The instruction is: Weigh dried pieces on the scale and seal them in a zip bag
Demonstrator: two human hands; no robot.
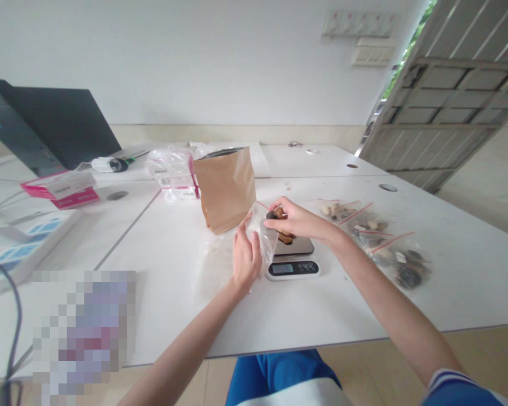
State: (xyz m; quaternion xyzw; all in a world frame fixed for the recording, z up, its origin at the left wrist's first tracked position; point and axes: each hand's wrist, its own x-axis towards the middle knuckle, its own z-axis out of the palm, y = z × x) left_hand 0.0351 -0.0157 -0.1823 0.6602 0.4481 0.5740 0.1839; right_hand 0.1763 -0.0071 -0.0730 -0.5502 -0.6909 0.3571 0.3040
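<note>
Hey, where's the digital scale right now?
In the head view, the digital scale sits on the white table, slightly right of centre, just right of the left hand and close to the right hand.

No wording, brand or number can be read: on the silver-topped white digital scale [294,276], the grey rectangular display [283,269] and the pale marks on the black button panel [308,266] are too indistinct to make out. Right of the scale, the small white label [401,257] in a clear, red-edged plastic bag [421,266] is illegible, as is the dark print on the pink-and-white cardboard boxes [63,189] far to its left. Well above the scale, reddish marks on the white wall switch panel [359,23] are blurred too.
</note>
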